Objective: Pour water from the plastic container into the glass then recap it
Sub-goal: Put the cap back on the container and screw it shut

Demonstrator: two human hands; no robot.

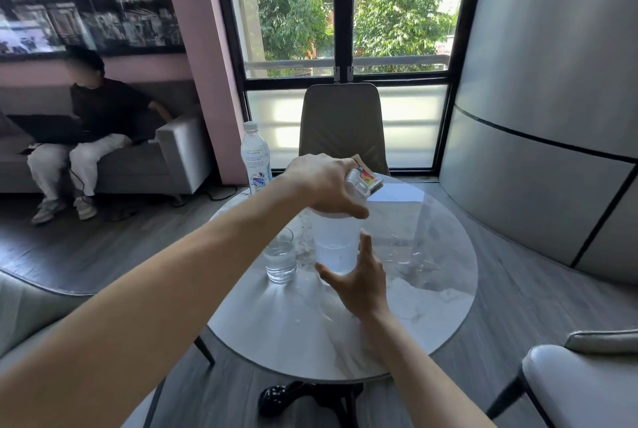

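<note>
The round marble table [345, 331] is carrying everything, and the plastic container [336, 248] is standing upright on it, its long axis running straight up from the tabletop into the palm above. The left hand [324, 186] is arching over the container's top, fingers draped down around the rim and covering the lid [357, 180], a white piece of which is peeking out past the knuckles; whether that lid is fully seated or only resting there I cannot tell, since the hand is hiding the seam. Directly beneath that grip, the right hand [362, 275] is cupping the lower part of the container wall from the near side, thumb and fingers spread fairly wide around it, touching it rather than clamping hard as far as one can judge. So the container is lying between the two hands, one above and one below on the same vertical line, and the left is the one placed to press or twist the lid. The glass [280, 256] is sitting just beside the lower grip, on its left, holding water, which suggests the pouring is done and the recapping is the step in hand. The waterline in the container is showing about level with the right thumb.
</note>
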